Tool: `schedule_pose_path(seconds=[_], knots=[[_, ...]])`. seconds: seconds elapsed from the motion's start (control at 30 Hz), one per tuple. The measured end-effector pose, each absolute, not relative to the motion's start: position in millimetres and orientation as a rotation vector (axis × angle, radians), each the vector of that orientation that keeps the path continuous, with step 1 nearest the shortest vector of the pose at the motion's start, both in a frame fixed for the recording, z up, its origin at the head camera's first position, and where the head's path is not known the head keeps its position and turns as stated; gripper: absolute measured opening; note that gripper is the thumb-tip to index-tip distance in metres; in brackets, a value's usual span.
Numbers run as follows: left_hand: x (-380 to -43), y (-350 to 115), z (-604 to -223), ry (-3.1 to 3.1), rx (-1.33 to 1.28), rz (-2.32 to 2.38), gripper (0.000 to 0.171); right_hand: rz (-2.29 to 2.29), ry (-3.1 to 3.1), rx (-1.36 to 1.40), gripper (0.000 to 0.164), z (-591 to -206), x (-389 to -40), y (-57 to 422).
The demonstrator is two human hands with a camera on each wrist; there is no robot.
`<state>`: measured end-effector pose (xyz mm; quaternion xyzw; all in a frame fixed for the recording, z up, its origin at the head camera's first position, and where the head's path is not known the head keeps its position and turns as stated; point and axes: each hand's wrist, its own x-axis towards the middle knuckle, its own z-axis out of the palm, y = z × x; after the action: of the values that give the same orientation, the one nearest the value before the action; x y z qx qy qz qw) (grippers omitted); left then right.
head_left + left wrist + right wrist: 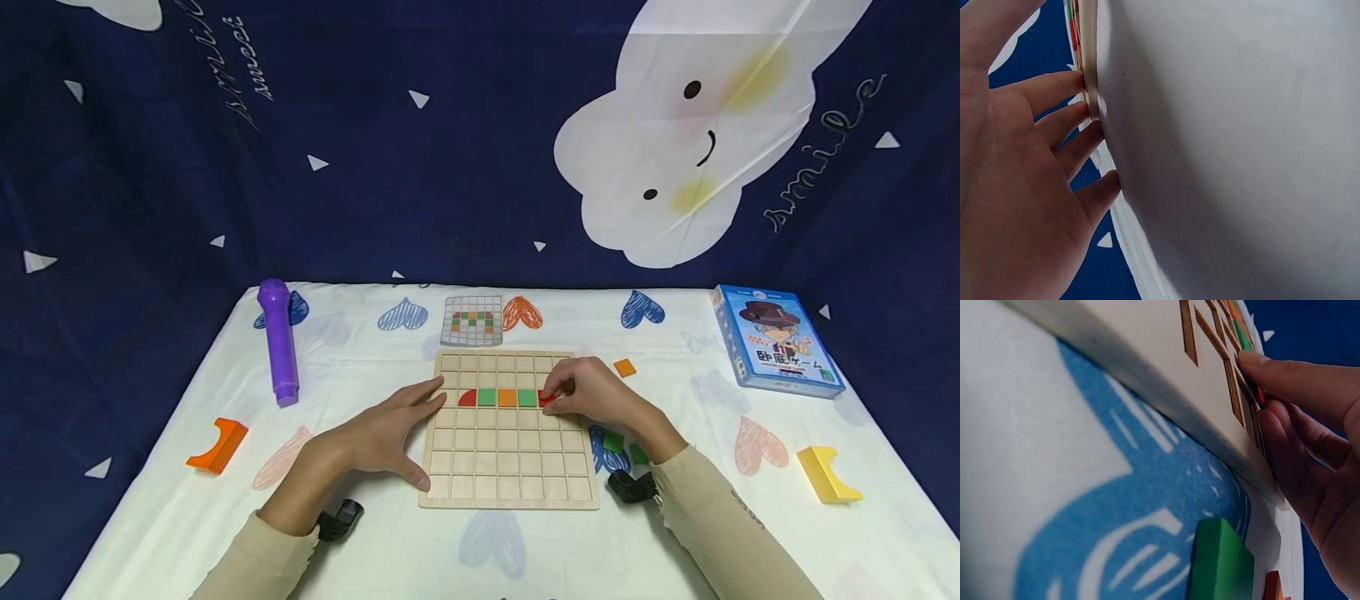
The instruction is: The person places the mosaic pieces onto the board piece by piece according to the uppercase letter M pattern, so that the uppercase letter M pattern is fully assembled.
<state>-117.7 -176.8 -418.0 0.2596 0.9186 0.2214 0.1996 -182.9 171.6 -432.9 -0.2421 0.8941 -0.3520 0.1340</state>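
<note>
A wooden grid board lies flat on the table. One row holds a red rounded tile, a green square tile, an orange square tile and another green tile. At that row's right end my right hand pinches a red tile, mostly covered by the fingers. The fingers of my left hand are spread along the board's left edge, the thumb near its lower left corner. In the left wrist view, fingertips touch the board's side.
Behind the board lies a pattern card. Loose green tiles and an orange tile lie to its right. Farther out are a purple microphone, an orange arch block, a yellow arch block and a blue game box.
</note>
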Motion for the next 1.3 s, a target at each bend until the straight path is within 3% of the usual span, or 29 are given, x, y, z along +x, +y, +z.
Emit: schedule_pose_path(seconds=[0.33,0.6,1.07,1.3], knots=[[-117.4,-176.9,-418.7,2.572,0.735,0.621,0.123,-1.002,2.586,-0.734,0.012,-431.2,-183.6,172.8],[-118.3,-177.2,-420.1,2.577,0.75,0.623,0.123,-1.06,2.538,-0.78,0.025,-425.0,-184.6,184.5],[-117.8,-176.2,-420.1,2.566,0.728,0.627,0.123,-1.088,2.491,-0.66,0.037,-404.8,-177.0,227.4],[-117.5,-176.2,-419.8,2.562,0.722,0.629,0.123,-1.052,2.481,-0.658,0.035,-408.0,-165.3,251.2]])
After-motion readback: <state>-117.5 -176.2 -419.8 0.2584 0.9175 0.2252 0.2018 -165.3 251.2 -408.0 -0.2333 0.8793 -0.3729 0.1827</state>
